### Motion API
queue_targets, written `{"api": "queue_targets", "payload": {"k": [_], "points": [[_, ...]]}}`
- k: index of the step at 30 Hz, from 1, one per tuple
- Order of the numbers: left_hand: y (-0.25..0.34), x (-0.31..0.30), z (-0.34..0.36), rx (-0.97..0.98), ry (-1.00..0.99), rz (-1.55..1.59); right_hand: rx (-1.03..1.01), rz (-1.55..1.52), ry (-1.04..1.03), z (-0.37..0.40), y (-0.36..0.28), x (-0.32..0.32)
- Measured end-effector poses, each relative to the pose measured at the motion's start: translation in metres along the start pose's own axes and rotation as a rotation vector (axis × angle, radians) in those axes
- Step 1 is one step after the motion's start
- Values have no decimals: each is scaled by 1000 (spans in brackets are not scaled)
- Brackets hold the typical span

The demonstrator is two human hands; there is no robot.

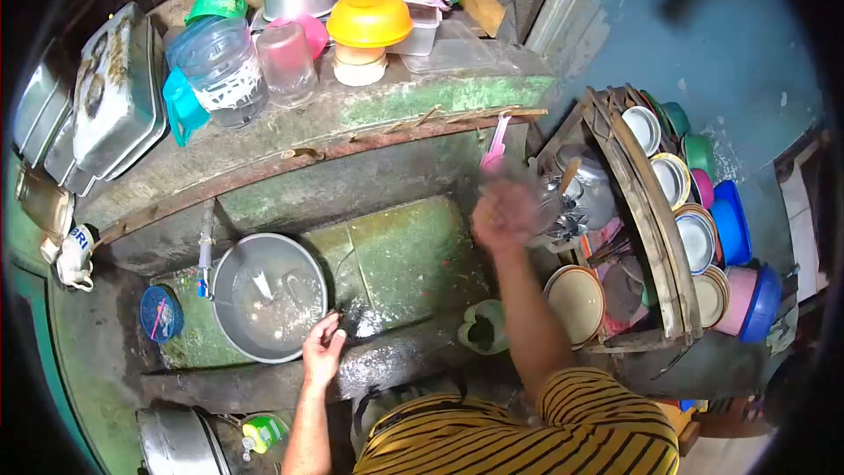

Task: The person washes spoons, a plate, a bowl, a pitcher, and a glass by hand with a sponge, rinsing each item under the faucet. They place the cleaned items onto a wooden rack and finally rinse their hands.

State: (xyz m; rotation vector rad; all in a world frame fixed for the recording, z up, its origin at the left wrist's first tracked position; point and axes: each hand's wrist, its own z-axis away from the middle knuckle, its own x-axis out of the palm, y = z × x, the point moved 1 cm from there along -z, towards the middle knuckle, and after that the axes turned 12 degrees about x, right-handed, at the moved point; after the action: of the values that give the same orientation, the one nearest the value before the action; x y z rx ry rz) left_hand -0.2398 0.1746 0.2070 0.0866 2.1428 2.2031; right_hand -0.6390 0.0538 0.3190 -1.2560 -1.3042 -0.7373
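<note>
My left hand (322,350) is at the lower right rim of a grey basin (227,334), thumb and fingers loosely bent and apart, holding nothing visible. Cloudy water fills the basin, with a few pale utensils lying in it. My right hand (505,218) is raised at the left side of the dish rack, beside a cluster of metal cutlery (570,218). Motion smears its fingers and a greyish shape just above them, so I cannot tell what it holds. Behind that hand, a pink utensil (494,157) hangs at the ledge.
A wooden rack (655,220) holds plates and bowls on the right. A tap (205,255) reaches over the basin's left edge; a blue bowl (161,312) sits left of it. Jars, tubs and pans line the concrete ledge (475,92). Below stand a pot (176,442) and a green bottle (264,433).
</note>
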Motion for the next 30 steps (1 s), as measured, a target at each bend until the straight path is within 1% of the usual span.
{"api": "queue_targets", "payload": {"k": [1,2,3,4,5,6,7,8,9,10,11,12,14,15,16,18,19,20,21,22,24,25,26,29,30], "points": [[-23,-11,2,5,18,-12,-195,124,159,-4,-33,10],[-44,-22,9,5,53,-28,-352,101,-212,-19,-74,-14],[-44,-28,11,-100,112,-96,-330,120,-85,-29,-90,20],[-46,-33,10,21,161,-100,-528,31,215,-44,-89,46],[-40,-45,8,-37,158,-201,-403,110,130,-56,-117,11],[-63,-60,6,-6,207,-218,-338,26,187,-67,-136,-8],[-73,-74,3,-137,260,-191,-319,16,182,-78,-132,-13],[-93,-89,-2,-172,275,-215,-326,19,173,-80,-127,-11],[-96,-95,-10,-92,378,-148,-376,43,323,-90,-116,-12],[-106,-105,-19,-148,436,-110,-440,78,475,-92,-110,-15],[-114,-117,-30,-233,500,2,-285,132,217,-85,-132,-61],[-124,-130,-40,-317,560,118,-388,155,454,-81,-132,-72],[-145,-152,-64,-273,656,11,-199,238,220,-73,-145,-108],[-165,-165,-78,-145,643,-117,-260,245,468,-67,-124,-89],[-190,-181,-95,-134,606,-227,-322,255,713,-59,-92,-62],[-170,-192,-124,-248,482,-485,-404,342,946,-42,-36,-33],[-199,-197,-139,-135,501,-615,-242,452,740,-12,-29,-54],[-227,-200,-155,-17,519,-744,-72,446,608,1,-1,-47],[-214,-194,-165,-72,498,-767,-100,524,817,13,31,-39],[-207,-193,-172,-78,507,-741,5,564,803,31,47,-44],[-206,-192,-178,-348,358,-475,54,643,1130,54,83,-38],[-290,-208,-181,-324,221,-785,76,707,1219,62,96,-36],[-290,-206,-179,-330,224,-771,98,765,1311,68,104,-34],[-243,-199,-166,-479,253,-379,148,840,1317,70,124,-26],[-234,-197,-160,-477,253,-383,147,836,1315,65,131,-25]]}}
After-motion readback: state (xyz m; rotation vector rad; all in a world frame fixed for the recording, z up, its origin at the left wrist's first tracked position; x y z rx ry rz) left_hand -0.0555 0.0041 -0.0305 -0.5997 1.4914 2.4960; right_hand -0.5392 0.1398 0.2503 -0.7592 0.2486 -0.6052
